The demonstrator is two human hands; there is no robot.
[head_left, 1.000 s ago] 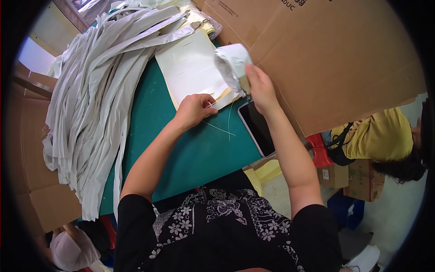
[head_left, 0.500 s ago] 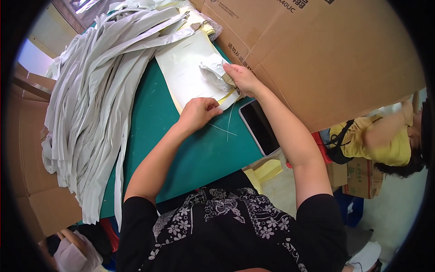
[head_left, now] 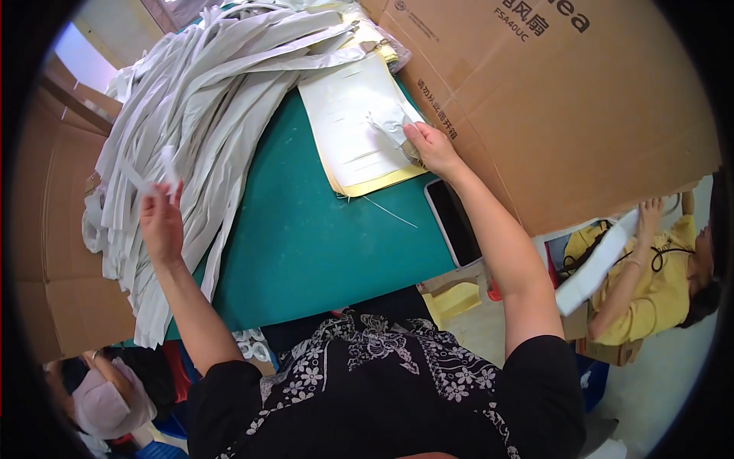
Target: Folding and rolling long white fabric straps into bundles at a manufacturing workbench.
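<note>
My left hand (head_left: 162, 229) is raised in front of the pile of long pale-grey strips (head_left: 191, 115). Its fingers are closed on a short white strip (head_left: 136, 174), blurred by motion. Over on the other side, my right hand (head_left: 437, 150) grips a crumpled white bundle (head_left: 391, 124), which has a brownish part by the fingers. That bundle rests over the right edge of a stack of white sheets (head_left: 344, 115) with a yellow layer showing beneath. Several short slits or lines mark the top sheet.
The sheets lie on a green table (head_left: 306, 252). A dark-screened phone (head_left: 453, 222) lies to the right, beside a large cardboard box (head_left: 558, 115). Thin white threads (head_left: 391, 212) lie below the sheets. A person in yellow (head_left: 665, 283) holds a long white piece at the right.
My left hand has moved from the sheets' lower edge far left to the strips, now with a white strip. My right hand still grips the crumpled bundle. The view has shifted slightly.
</note>
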